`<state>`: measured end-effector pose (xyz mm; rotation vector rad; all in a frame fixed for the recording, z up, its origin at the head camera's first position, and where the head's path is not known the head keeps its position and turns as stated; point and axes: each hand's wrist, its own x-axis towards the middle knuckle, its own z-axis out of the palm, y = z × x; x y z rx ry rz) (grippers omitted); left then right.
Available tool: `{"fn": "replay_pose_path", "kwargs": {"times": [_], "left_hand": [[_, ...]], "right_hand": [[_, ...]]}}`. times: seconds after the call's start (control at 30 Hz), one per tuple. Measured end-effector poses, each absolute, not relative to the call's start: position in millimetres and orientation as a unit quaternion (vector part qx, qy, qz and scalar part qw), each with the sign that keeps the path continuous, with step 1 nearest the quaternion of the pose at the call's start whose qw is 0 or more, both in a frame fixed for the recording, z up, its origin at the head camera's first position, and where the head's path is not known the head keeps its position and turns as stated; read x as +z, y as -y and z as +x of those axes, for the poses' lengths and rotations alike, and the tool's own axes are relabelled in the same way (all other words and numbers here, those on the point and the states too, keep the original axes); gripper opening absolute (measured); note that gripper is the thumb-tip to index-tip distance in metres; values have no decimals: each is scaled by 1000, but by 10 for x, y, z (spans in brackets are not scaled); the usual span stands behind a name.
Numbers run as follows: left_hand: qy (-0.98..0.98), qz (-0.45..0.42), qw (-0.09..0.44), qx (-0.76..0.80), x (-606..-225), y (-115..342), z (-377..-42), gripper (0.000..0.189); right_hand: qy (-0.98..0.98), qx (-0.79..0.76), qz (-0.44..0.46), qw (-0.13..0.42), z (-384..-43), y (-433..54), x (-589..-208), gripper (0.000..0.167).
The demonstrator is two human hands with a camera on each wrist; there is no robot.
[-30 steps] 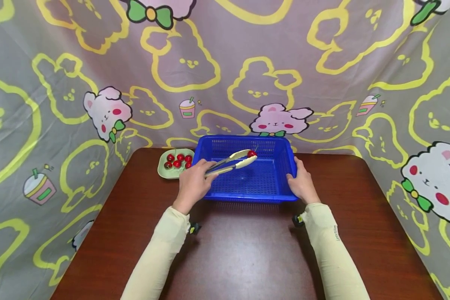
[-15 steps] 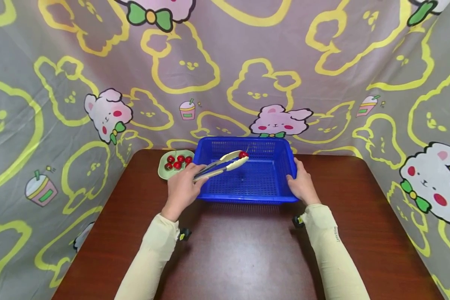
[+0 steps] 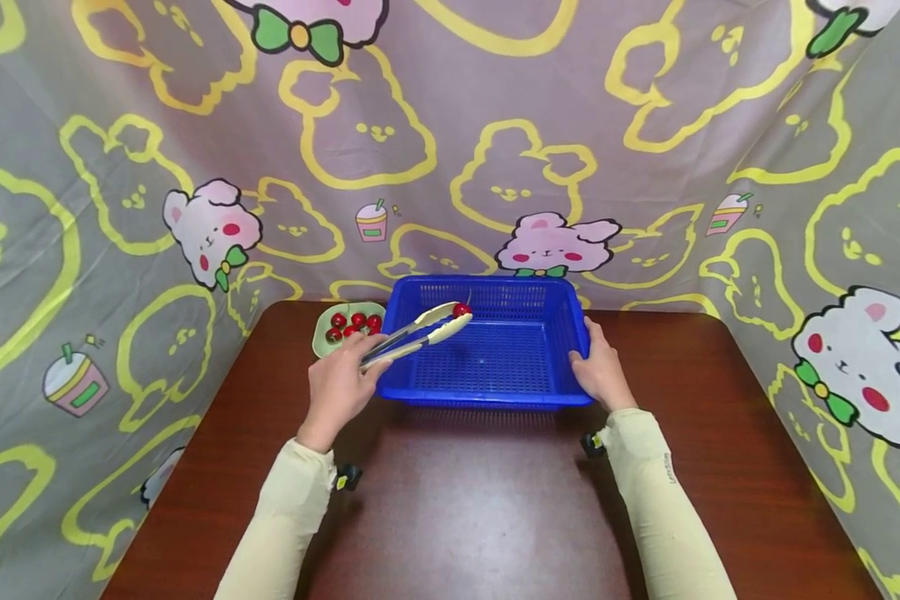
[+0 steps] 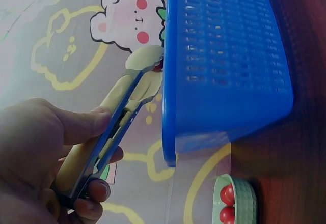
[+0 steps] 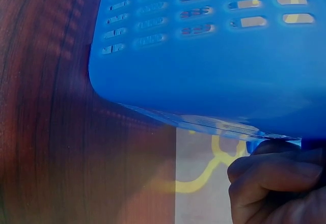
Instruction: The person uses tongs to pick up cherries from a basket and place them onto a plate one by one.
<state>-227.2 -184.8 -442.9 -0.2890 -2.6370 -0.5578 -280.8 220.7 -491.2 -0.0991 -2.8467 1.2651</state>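
My left hand (image 3: 337, 387) grips a pair of tongs (image 3: 438, 314) with cream-coloured tips. Between the tips is a red cherry (image 3: 462, 309), its thin stem sticking up, held over the left half of a blue plastic basket (image 3: 487, 401). In the left wrist view the thumb presses one arm of the tongs (image 4: 122, 94), and the basket rim partly hides the cherry. My right hand (image 3: 603, 371) holds the basket's right rim, thumb on the inner side. The right wrist view has curled fingers (image 5: 270, 178) at the basket's edge. Inside, the basket's slotted floor shows bare.
Left of the basket, a pale green dish (image 3: 319, 340) holds several cherries (image 3: 358, 319), partly covered by the left hand. Both stand at the far side of a dark brown table (image 3: 487, 500). A patterned cloth (image 3: 420, 200) hangs close behind and at both sides.
My left hand has moved left and slightly toward me, carrying the tongs and cherry from the basket's middle to its left half. The right hand stays on the rim.
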Motion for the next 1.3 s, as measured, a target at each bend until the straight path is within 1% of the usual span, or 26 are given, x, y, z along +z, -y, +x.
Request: {"fn": "replay_pose_path", "kwargs": {"times": [0.17,1.0,1.3], "left_hand": [[950,-94,218,-202,-4429,1948,-2253,40],[949,-47,221,-220,-4452,2280,-2148,42],[945,-25,234,-227,-4483,2468,-2100,37]], "right_hand": [[912,410,-33,8,-2814,-2201,-4909,69],[915,402,-24,24,-2816,-2225,-4912,69],[915,402,-24,17,-2814,-2218,-4919,69]]}}
